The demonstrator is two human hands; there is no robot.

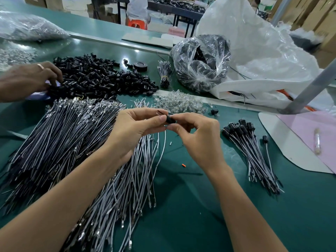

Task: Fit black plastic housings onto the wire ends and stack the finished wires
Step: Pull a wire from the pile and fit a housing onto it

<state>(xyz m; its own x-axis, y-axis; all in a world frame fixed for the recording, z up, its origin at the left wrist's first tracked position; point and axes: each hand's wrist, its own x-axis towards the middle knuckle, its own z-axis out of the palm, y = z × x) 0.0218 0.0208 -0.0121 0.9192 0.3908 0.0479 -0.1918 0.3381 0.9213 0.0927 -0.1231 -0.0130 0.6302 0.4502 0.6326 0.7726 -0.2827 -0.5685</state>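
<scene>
I held 1 black housing (171,119) between both hands above the green table (190,206). My left hand (134,130) pinched it with thumb and forefinger, and my right hand (196,137) pinched its other end with curled fingertips. A white wire (163,148) hung below it. The finished wires (254,153) lay stacked at my right, and the loose housings (101,79) were heaped beyond the unfitted wires (63,139).

no legible text, label, brand, number or sign anywhere in view.
</scene>
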